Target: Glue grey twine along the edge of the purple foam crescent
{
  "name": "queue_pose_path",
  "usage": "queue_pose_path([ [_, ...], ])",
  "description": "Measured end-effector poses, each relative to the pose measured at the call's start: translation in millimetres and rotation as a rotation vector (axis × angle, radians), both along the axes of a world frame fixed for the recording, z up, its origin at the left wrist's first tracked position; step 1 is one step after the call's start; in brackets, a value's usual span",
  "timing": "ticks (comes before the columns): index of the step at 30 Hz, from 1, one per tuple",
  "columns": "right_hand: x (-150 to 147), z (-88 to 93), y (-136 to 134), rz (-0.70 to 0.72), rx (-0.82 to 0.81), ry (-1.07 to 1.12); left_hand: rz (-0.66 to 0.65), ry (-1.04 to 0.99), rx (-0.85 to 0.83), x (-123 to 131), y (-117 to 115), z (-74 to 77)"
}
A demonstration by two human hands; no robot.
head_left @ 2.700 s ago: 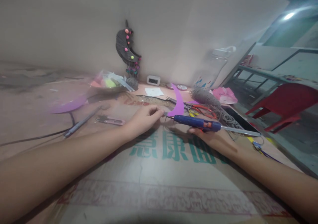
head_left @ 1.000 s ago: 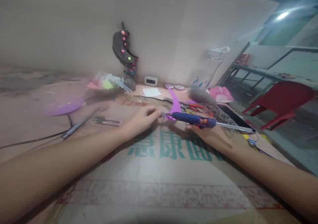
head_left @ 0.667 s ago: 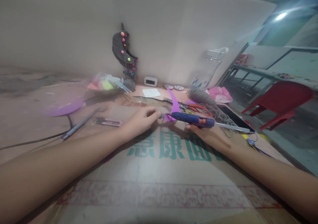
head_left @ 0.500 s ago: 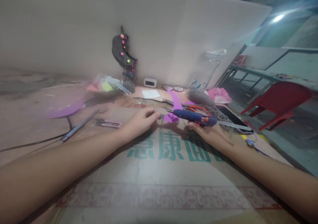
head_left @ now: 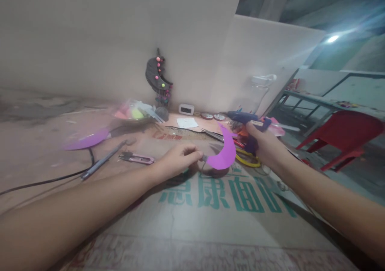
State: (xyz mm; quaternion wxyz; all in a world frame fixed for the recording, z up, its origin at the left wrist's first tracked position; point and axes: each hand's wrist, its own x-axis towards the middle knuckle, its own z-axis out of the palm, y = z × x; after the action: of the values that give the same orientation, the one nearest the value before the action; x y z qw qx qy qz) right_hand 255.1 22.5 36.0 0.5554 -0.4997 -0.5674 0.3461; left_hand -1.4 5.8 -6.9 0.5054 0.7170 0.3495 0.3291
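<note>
My left hand (head_left: 188, 156) pinches one tip of a purple crescent-shaped cutout (head_left: 224, 154), where a bit of grey yarn (head_left: 204, 158) shows at the fingertips. The cutout curves up to the right above the printed cardboard. My right hand (head_left: 258, 136) is wrapped round the handle of a blue hot glue gun (head_left: 240, 116), held raised to the right of the cutout with its nozzle pointing left. A clear glue stick (head_left: 288, 127) sticks out of the gun's back. Behind the cutout lie scissors (head_left: 210, 134), partly hidden, and yellow-handled scissors (head_left: 248, 160) sit below the gun.
A grey yarn-wrapped crescent with pompoms (head_left: 156, 74) hangs on the wall. Along the back stand a bowl of pompoms (head_left: 130, 116), a small digital clock (head_left: 186, 109) and a clear bottle (head_left: 260, 92). A pink cutter (head_left: 136, 158) lies left, and a red chair (head_left: 345, 134) stands right.
My right hand has lifted the glue gun up and to the right, away from the cutout. The crescent has turned so its broad face shows. The view has tilted slightly upward.
</note>
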Motion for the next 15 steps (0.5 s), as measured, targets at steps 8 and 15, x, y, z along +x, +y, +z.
queue_pose_path([
  [8,-39.1,20.1,84.1,0.003,-0.023,-0.578,0.02,0.02,-0.016,0.9,-1.9,3.3],
  [15,-65.5,-14.6,124.4,0.097,-0.065,-0.598,0.011,0.005,-0.027,0.7,-0.4,-0.2],
])
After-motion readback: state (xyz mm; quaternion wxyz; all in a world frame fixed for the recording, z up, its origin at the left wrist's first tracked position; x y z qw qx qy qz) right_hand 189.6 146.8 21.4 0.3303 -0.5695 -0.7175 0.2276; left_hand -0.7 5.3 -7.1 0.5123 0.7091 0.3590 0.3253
